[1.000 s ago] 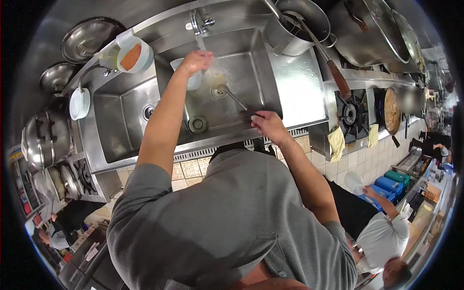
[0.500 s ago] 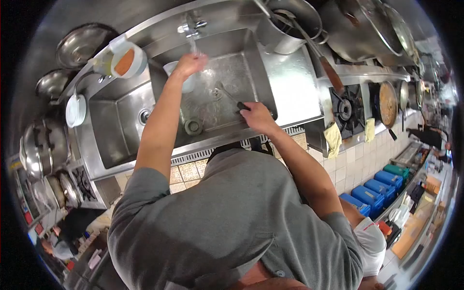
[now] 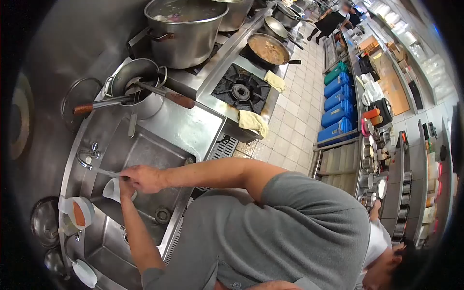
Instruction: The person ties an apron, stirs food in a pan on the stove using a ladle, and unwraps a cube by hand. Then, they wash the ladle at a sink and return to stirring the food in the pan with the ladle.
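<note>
At the large sink basin (image 3: pixel 152 150), my right hand (image 3: pixel 147 179) is closed around a black-handled metal utensil (image 3: pixel 108 172). The utensil's pale, blurred length points at the tap (image 3: pixel 88 159); its exact kind does not show. My left hand (image 3: pixel 127 188) is right against the right one, just below it in view, with its fingers mostly hidden. A white plastic container (image 3: pixel 112 190) stands in the basin beside my left wrist, partly covered by the arm. The round drain fitting (image 3: pixel 162 214) lies on the basin floor.
A steel pot (image 3: pixel 140 104) holding long-handled tools stands on the drainboard (image 3: pixel 179 128). Beyond are a large stockpot (image 3: pixel 186 43), a burner (image 3: pixel 240 91) and a pan of food (image 3: pixel 267 49). A white tub (image 3: pixel 79 212) sits on the left ledge. Another person (image 3: pixel 382 246) is close behind me.
My right hand has lifted the black-handled utensil from the basin floor and brought it to the tap beside my left hand. The view has turned to the right.
</note>
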Demonstrator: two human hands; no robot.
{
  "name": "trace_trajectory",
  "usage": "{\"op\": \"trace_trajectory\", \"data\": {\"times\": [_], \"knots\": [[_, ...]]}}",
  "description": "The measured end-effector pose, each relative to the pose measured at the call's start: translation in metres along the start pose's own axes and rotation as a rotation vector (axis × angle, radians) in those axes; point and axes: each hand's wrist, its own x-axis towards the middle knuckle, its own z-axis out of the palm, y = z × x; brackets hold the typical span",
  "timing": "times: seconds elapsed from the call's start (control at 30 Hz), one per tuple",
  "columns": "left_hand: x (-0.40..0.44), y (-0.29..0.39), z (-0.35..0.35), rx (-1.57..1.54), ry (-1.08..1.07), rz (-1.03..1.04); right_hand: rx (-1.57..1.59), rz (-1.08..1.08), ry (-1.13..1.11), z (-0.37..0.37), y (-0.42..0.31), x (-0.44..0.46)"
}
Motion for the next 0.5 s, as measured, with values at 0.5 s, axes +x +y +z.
{"op": "trace_trajectory", "data": {"times": [0.5], "knots": [[0.005,0.046,-0.059,0.349,0.443,-0.035,-0.2,0.373,-0.371,-0.055,0.033,-0.094]]}}
